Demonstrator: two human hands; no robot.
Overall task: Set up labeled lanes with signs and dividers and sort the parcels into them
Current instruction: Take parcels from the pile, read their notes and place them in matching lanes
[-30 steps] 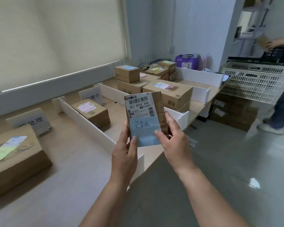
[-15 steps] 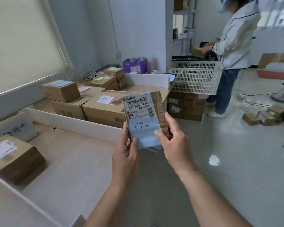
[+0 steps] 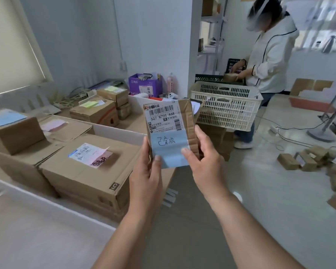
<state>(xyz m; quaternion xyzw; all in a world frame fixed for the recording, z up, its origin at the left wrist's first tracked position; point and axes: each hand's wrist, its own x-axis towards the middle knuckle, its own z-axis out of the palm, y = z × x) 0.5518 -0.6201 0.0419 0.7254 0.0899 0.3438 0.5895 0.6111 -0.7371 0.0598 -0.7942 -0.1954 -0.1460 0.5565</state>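
Observation:
I hold a small brown parcel [image 3: 188,121] upright in front of me, with a white barcode label on top and a blue handwritten note below it. My left hand [image 3: 146,171] grips its lower left edge, and my right hand [image 3: 204,158] grips its lower right side. On the table to the left stand larger cardboard boxes: one with a pink note [image 3: 89,171], one with a blue note [image 3: 12,129], and boxes with yellow-green notes [image 3: 95,113] farther back. White dividers [image 3: 116,133] separate the lanes.
A white plastic crate [image 3: 227,105] stands beyond the table's right end. Another person [image 3: 268,61] works at a black crate behind it. Small parcels [image 3: 314,160] lie on the floor at the right, with cables and a fan stand. A purple bag [image 3: 144,84] sits at the back.
My view has swung right, away from the lane signs and toward the far lanes and the other person. The parcel stays held in both hands in the same pose.

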